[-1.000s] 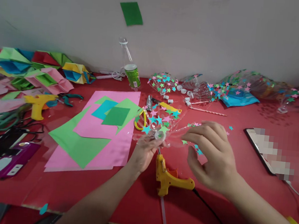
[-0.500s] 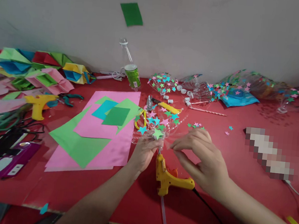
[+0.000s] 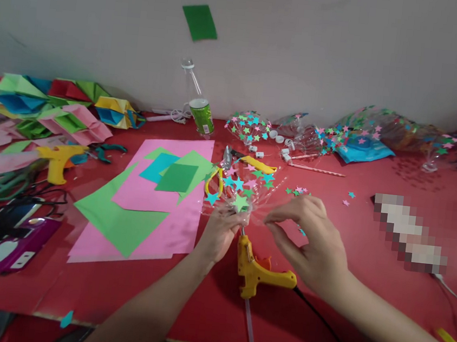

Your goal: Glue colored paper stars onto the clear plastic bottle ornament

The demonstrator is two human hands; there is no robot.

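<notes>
My left hand (image 3: 221, 233) is closed round the base of a cut clear plastic bottle piece. Its thin clear strips (image 3: 269, 197) fan outward and carry pink, blue and green paper stars (image 3: 240, 203). To the right, my right hand (image 3: 307, 236) pinches at the end of one clear strip, which is faint against the table. Small blue bits show between its thumb and fingers. Just below both hands lies a yellow hot glue gun (image 3: 248, 271), its nozzle close under my left hand and a glue stick (image 3: 249, 328) protruding from its rear.
Pink paper sheets (image 3: 187, 232) with green and blue pieces lie left. Behind are yellow-handled pliers (image 3: 213, 183), a yellow cutter (image 3: 259, 164), a bottle (image 3: 201, 116) and star-covered plastic pieces (image 3: 249, 127). Another glue gun (image 3: 60, 161) and scissors (image 3: 0, 188) sit far left; loose stars (image 3: 297, 191) lie right.
The starred strips have shifted slightly left and down at my left hand. Blue bits now show between the right thumb and fingers. Both hands have barely moved.
</notes>
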